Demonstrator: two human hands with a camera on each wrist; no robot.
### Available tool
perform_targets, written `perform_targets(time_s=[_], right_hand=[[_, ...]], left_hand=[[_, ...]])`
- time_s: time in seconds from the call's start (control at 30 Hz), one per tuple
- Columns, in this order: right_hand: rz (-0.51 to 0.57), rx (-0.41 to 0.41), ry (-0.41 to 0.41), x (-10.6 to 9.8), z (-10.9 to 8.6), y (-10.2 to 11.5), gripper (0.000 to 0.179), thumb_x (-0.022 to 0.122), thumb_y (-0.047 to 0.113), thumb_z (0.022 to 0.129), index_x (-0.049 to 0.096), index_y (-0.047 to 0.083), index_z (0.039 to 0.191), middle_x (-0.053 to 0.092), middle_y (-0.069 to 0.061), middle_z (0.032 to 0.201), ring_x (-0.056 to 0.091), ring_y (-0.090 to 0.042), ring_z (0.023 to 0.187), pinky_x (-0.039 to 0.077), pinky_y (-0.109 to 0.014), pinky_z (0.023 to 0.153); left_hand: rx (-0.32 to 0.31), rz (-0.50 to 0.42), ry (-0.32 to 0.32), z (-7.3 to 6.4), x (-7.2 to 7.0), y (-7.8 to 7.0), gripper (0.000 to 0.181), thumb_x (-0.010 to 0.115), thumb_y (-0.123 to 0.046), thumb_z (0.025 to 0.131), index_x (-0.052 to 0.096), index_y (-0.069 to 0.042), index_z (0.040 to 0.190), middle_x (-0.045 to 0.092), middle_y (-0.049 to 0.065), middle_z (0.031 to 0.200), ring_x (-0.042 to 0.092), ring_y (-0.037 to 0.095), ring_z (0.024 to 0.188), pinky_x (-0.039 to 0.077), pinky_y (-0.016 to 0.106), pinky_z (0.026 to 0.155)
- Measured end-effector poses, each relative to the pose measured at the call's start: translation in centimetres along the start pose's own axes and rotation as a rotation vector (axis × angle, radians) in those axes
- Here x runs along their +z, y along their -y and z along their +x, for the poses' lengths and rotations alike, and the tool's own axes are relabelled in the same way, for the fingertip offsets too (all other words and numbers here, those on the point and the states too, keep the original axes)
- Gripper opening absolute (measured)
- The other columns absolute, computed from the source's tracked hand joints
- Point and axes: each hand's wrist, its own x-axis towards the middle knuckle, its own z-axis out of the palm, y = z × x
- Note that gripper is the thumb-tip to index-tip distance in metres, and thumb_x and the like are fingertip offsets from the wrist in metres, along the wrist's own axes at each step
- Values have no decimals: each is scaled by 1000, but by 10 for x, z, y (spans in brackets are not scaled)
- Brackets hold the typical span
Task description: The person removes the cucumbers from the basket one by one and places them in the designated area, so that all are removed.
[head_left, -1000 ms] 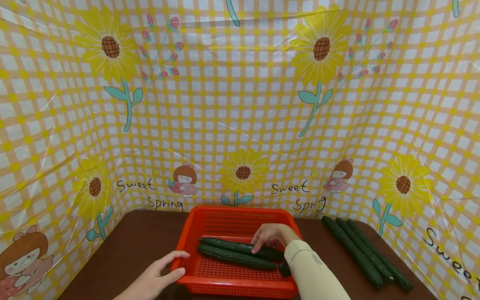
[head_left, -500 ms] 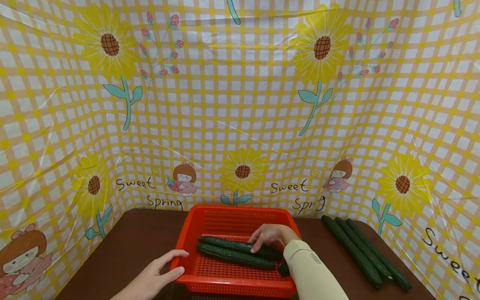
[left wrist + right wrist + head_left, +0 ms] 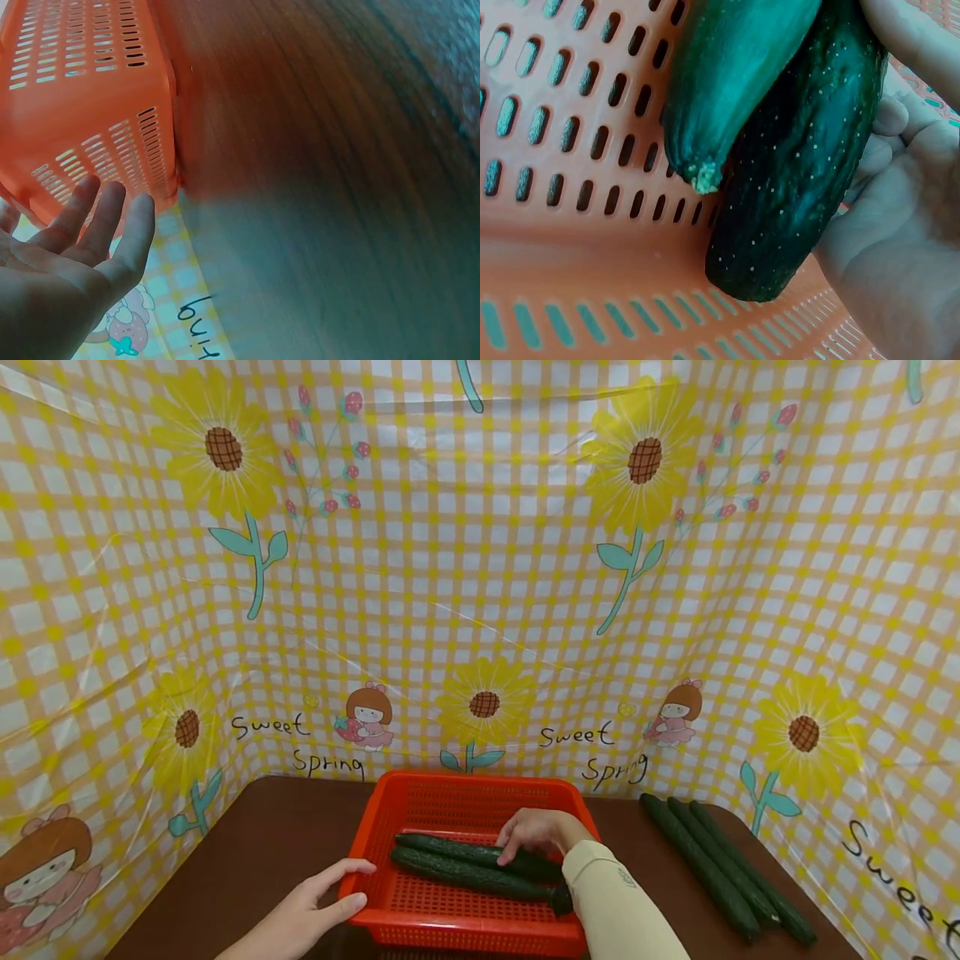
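The right hand point(image 3: 542, 833) is holding its grasp on the rear cucumber point(image 3: 468, 852) inside the red basket point(image 3: 465, 927), barely shifting over the last second, so the cucumber is settling beside the front cucumber point(image 3: 472, 877). The left hand point(image 3: 315, 906), fingers spread, is steadying the basket's corner on the worktop point(image 3: 262, 852), three cucumbers point(image 3: 720, 868) waiting at right.
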Motion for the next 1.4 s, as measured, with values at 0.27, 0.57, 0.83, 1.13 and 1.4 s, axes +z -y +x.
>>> perform_targets(time_s=[0.27, 0.57, 0.83, 1.13, 1.4], right_hand=[[11, -31, -8, -2, 3, 2, 20, 76, 5, 84, 73, 0, 103, 67, -4, 117, 57, -23, 117, 41, -51, 109], [-17, -128, -32, -10, 7, 3, 7, 77, 6, 80, 70, 4, 78, 65, 1, 92, 52, -14, 90, 47, -33, 88], [-20, -156, -25, -17, 10, 4, 13, 79, 11, 81, 69, 8, 73, 71, -2, 113, 60, -19, 109, 44, -49, 103], [-30, -203, -16, -23, 10, 10, 14, 79, 12, 81, 70, 7, 73, 72, -3, 104, 60, -15, 103, 47, -41, 98], [-34, -222, -44, -39, 4, 24, 17, 80, 17, 82, 67, 12, 71, 70, -3, 112, 60, -21, 114, 43, -50, 105]], left_hand=[[-17, -39, 2, 1, -2, -4, 41, 53, -32, 105, 52, -14, 142, 51, 13, 147, 37, 40, 140, 41, 54, 101], [-41, -34, 3, 2, 0, -2, 42, 53, -36, 105, 52, -18, 143, 52, 10, 147, 37, 38, 141, 43, 48, 99], [-24, -45, 2, 1, 0, -3, 41, 53, -33, 106, 52, -16, 143, 51, 11, 148, 36, 39, 141, 40, 55, 102], [-21, -33, -4, -1, 1, -2, 40, 53, -33, 105, 53, -18, 142, 53, 8, 147, 36, 38, 141, 40, 54, 102], [-15, -49, -16, 1, 0, -4, 38, 55, -31, 105, 54, -18, 140, 52, 11, 147, 37, 37, 141, 45, 34, 97]])
